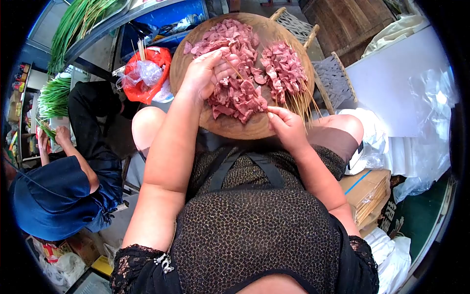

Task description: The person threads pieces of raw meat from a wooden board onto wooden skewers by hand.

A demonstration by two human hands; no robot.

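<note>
Over the 9 o'clock side of the round wooden surface (230, 129), the left hand (205, 74) is loosely curled, palm turned toward 3 o'clock, thumb near the fingers. A bamboo skewer (237, 71) slants across this palm, its long axis running from about 11 to 5 o'clock; I cannot tell how firmly the hand grips it. The skewer's middle is lost among the sliced raw meat (239, 36), which spreads from 11 down to 6 o'clock. Near 5 o'clock, the right hand (288, 126) is closed in a thumb-and-forefinger pinch, apparently on the skewer's lower end. Just above it, at 2 to 3 o'clock, lie loaded skewers (283, 66), bare ends fanning toward 5 o'clock.

Around the surface, a co-worker (54, 196) in dark blue sits at 8 o'clock, holding green stalks (47, 130); more long greens (55, 98) lie at 9 o'clock. Nearer, a red plastic bag (164, 87) has upright sticks (142, 50) showing above it. A woven-seat stool (297, 27) stands at 1 o'clock, a white panel (379, 88) at 3 and stacked cardboard (363, 196) at 4.
</note>
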